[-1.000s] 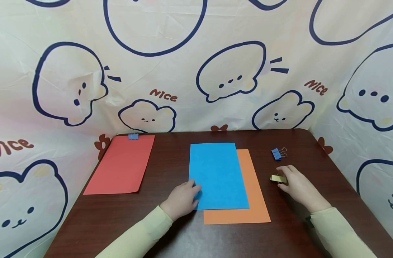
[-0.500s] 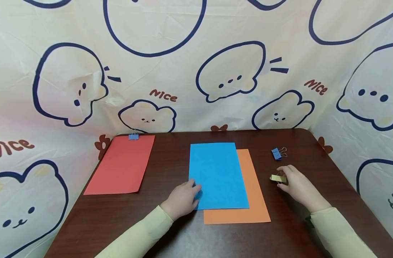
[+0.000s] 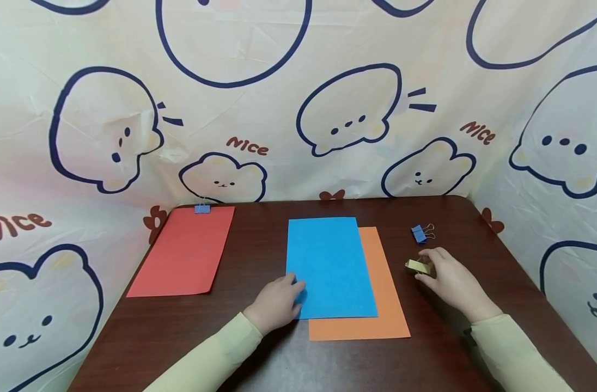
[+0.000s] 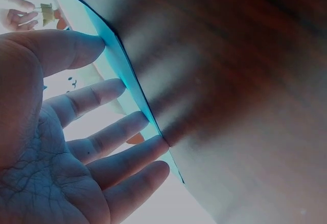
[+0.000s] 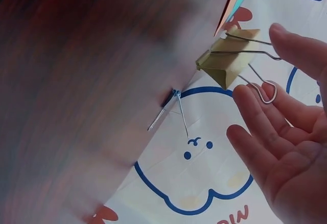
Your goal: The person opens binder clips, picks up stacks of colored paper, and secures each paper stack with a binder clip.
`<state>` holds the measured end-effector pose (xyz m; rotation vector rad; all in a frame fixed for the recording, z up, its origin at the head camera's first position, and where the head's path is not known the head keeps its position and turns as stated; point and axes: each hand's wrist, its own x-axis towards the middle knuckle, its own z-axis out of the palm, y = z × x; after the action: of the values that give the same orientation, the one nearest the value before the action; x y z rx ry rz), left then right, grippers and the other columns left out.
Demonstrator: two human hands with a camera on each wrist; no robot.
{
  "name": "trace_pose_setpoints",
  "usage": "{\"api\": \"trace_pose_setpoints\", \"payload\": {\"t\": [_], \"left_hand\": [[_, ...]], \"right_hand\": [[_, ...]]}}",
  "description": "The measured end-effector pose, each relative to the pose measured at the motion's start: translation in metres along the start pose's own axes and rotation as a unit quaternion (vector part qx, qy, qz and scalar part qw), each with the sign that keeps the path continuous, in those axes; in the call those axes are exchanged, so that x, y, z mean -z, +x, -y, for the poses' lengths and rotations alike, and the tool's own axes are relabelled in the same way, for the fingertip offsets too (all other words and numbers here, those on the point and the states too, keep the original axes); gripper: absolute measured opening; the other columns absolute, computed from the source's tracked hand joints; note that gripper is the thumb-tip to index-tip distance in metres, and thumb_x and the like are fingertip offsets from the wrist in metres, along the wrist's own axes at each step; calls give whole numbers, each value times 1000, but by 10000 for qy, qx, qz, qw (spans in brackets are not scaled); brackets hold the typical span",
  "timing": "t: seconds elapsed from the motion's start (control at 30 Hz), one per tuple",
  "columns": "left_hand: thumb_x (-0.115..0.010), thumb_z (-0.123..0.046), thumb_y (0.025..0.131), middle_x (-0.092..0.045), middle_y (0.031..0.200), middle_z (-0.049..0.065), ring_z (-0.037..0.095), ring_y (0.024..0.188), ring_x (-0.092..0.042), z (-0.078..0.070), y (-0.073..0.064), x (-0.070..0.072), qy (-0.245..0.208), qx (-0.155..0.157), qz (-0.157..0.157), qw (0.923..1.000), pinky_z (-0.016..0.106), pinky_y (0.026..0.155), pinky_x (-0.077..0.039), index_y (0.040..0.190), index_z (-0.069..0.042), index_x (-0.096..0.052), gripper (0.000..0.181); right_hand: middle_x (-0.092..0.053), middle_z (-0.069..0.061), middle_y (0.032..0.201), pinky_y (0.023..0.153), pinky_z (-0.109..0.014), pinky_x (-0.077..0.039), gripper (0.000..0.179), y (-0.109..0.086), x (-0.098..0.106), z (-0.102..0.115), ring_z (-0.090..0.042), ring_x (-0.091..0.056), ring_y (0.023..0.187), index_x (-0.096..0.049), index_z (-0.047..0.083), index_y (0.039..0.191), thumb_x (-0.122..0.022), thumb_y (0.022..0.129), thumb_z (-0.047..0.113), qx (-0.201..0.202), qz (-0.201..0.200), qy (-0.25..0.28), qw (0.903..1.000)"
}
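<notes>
A yellow binder clip (image 3: 418, 267) is pinched by its wire handles between the thumb and fingers of my right hand (image 3: 452, 283). In the right wrist view the clip body (image 5: 225, 63) points away from the palm, with no paper in its mouth. Straight, relaxed fingers of my left hand (image 3: 274, 305) rest at the lower left edge of a blue sheet (image 3: 330, 267). In the left wrist view the fingertips (image 4: 117, 85) lie along that sheet's edge. Beneath the blue sheet lies an orange sheet (image 3: 394, 326), showing at its right and front.
A red sheet (image 3: 183, 253) lies at the table's (image 3: 259, 239) left, with a blue binder clip (image 3: 202, 209) on its far edge. Another blue binder clip (image 3: 419, 234) lies beyond my right hand. A patterned cloth (image 3: 288, 114) hangs close behind the table and along both sides.
The yellow binder clip has turned slightly and shifted a little left and up in my right hand. My left hand and the sheets stay in place.
</notes>
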<state>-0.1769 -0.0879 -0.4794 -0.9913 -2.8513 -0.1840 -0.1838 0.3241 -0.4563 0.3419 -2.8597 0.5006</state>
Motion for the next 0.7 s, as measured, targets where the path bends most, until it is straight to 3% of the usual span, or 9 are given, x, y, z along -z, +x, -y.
{"api": "trace_pose_setpoints", "payload": {"t": [0.33,0.7], "left_hand": [[-80,-23,89,-56,93,7,12,67,-49,1,0,-1,3,-4,0,10000,29,62,-51,110,-10,-67,28],[-80,-22,89,-56,93,7,12,67,-48,1,0,0,-23,-26,-14,10000,30,62,-51,109,-10,-67,27]], "right_hand": [[-61,-15,113,70,-45,-59,56,2,-4,3,-27,-68,90,-59,-1,127,-87,81,12,509,-943,5,9942],[-63,-13,112,67,-40,-59,52,0,-7,14,-23,-69,88,-62,1,125,-87,82,13,594,-845,14,9947]]}}
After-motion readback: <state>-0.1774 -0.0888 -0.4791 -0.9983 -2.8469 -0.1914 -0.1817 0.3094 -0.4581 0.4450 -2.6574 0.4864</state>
